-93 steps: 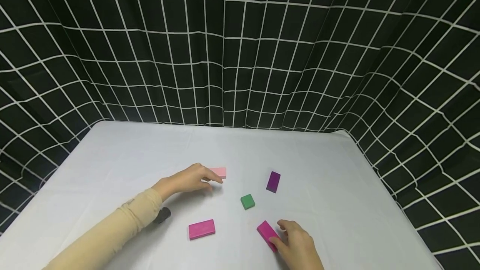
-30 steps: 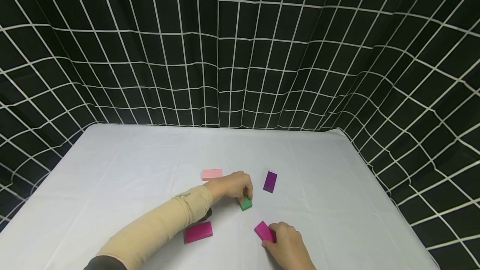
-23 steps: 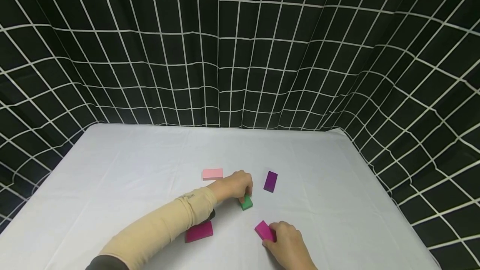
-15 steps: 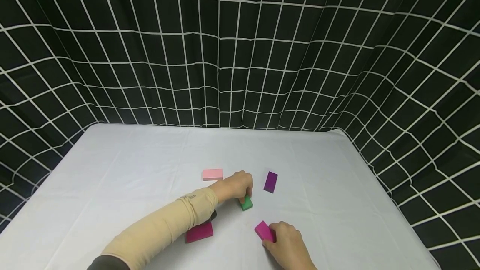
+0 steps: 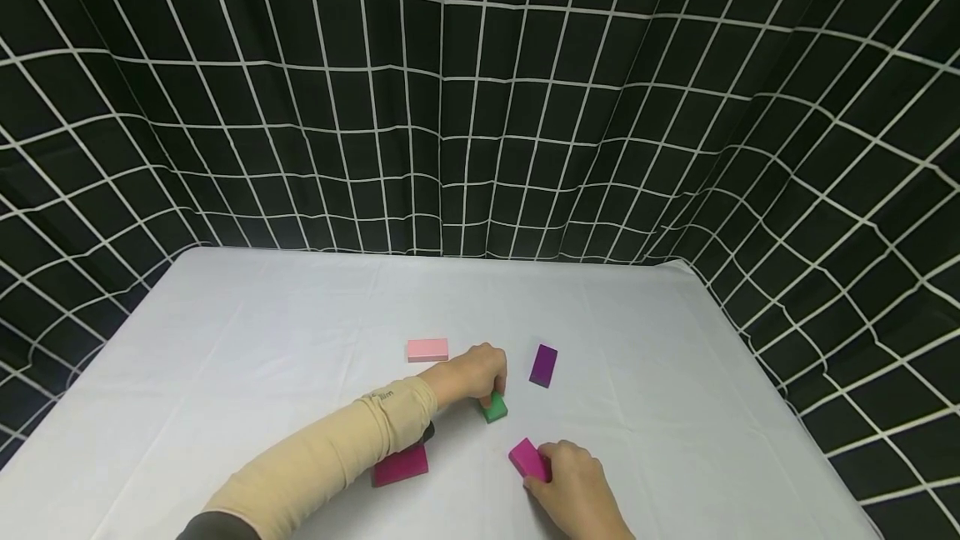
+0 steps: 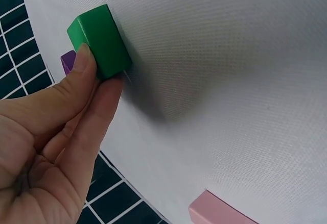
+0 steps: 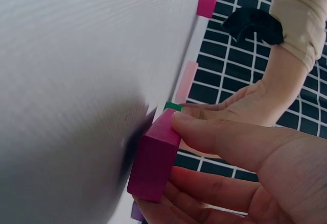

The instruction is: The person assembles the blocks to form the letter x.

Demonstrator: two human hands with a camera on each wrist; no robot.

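Observation:
My left hand (image 5: pixel 474 372) pinches a small green block (image 5: pixel 495 409) between thumb and fingers near the middle of the white table. The left wrist view shows the thumb on one side of this green block (image 6: pixel 101 40) and the fingertips below it. At the front right, my right hand (image 5: pixel 576 486) grips a magenta block (image 5: pixel 528 460) by its sides. Close up in the right wrist view, the thumb lies on the upper face of that magenta block (image 7: pixel 157 157), with fingers beneath. Some of each block is covered by the fingers.
A pink block (image 5: pixel 427 350) lies behind the left forearm. The purple block (image 5: pixel 543 366) is to the right of the left hand. Another magenta block (image 5: pixel 402 466) lies partly under the left sleeve (image 5: pixel 322 457). A black gridded curtain (image 5: pixel 442 107) surrounds the white table (image 5: pixel 300 298).
Since about three seconds ago, my left hand has moved right from beside the pink block to the green block and pinched it. My right hand has closed further round its magenta block. Little differs since one second ago.

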